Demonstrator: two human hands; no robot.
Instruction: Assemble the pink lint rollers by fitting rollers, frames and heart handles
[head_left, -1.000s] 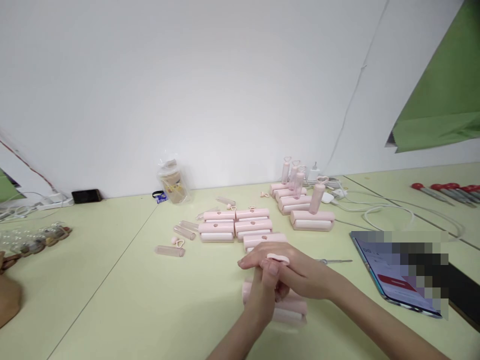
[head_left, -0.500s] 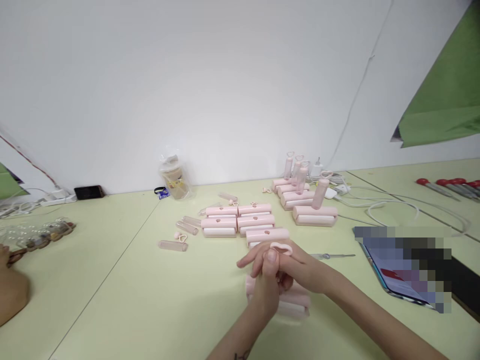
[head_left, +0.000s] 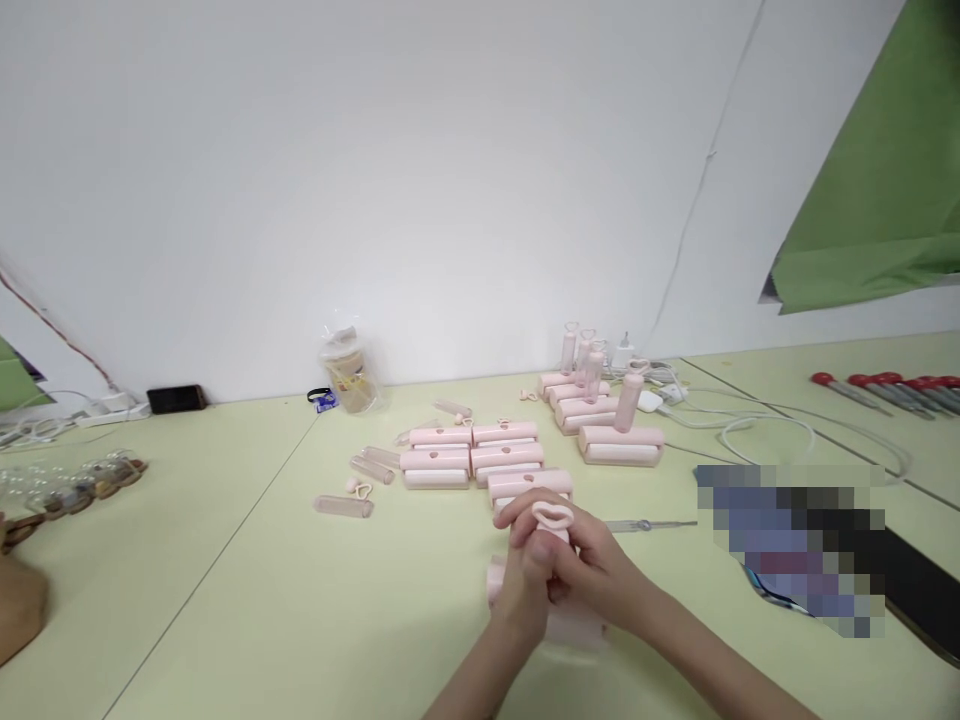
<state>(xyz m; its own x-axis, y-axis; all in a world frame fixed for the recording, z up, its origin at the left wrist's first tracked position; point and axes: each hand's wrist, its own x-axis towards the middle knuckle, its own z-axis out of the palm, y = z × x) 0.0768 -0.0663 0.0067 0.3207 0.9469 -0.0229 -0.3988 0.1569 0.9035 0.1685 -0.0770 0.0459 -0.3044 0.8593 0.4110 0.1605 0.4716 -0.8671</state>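
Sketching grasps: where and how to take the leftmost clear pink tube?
Likely best mid-barrel, from above, fingers closing across its long sides: the tube is slim, round, lying left to right. Stay left of the heart-loop cap, close behind its right end.

Odds and ends on the table [head_left: 210, 600]
Bagged cup [head_left: 350, 380] by the wall [head_left: 450, 150], blue packet [head_left: 325, 402] beside it; phone [head_left: 176, 399] farther left, near a power strip [head_left: 112, 412]; at right, white adapter [head_left: 649, 401], red-tipped tools [head_left: 823, 379], green cloth [head_left: 862, 210] above.
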